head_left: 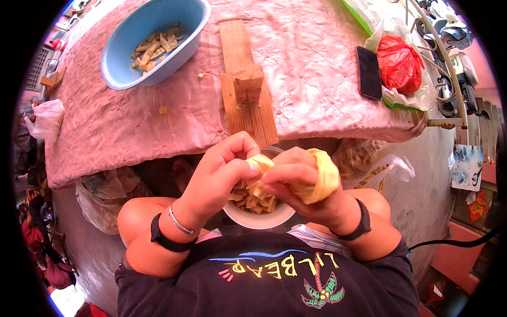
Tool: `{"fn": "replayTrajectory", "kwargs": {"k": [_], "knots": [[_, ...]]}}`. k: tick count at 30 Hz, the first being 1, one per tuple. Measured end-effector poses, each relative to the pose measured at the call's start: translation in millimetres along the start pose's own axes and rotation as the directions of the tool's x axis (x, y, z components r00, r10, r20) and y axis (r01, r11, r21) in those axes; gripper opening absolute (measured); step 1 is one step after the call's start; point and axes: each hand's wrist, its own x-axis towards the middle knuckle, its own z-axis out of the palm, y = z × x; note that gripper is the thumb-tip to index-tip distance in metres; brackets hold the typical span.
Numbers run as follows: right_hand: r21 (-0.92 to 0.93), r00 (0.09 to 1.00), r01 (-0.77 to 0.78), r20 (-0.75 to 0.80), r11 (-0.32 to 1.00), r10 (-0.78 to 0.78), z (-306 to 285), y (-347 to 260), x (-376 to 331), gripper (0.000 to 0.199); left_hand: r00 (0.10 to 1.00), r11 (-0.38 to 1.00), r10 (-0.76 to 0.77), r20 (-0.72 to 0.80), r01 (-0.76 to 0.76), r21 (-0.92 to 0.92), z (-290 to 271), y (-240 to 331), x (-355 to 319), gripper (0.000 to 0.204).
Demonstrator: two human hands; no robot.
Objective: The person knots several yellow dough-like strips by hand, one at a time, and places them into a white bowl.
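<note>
Above a white bowl [259, 224] between my knees, both hands work on one pale yellow strip [326, 177]. My left hand [219, 170] is closed, pinching one end of it between thumb and forefinger. My right hand [298, 177] is closed on the strip too, and a wide band of it wraps round the back of the fingers. What the strip is made of I cannot tell. Folded tan pieces [245, 199] lie heaped in the bowl, partly hidden by my hands.
On the pink-covered table [185, 113] stand a blue basin [119, 66] with similar tan pieces and a wooden stand [248, 95] at the near edge. A black phone [369, 73] and a red plastic bag [400, 63] lie to the right. Filled clear bags [108, 198] sit below.
</note>
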Motion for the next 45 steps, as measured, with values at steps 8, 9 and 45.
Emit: {"fn": "replayTrajectory", "kwargs": {"k": [8, 9, 45], "knots": [[-0.234, 0.961, -0.268, -0.132, 0.935, 0.242, 4.3, 5.7, -11.1, 0.034, 0.655, 0.215, 0.669, 0.351, -0.623, 0.752, 26.5, -19.1, -3.1, 0.028], [-0.201, 0.960, -0.269, -0.129, 0.942, 0.247, 3.7, 7.6, -11.7, 0.035, 0.698, 0.382, 0.690, 0.189, -0.574, 0.724, 27.7, -19.6, -3.7, 0.027], [0.632, 0.724, -0.640, 0.305, 0.437, 0.619, -22.5, -11.4, 8.5, 0.025, 0.921, 0.623, 0.341, 0.189, -0.372, 0.688, 17.3, -3.7, -6.5, 0.029]]}}
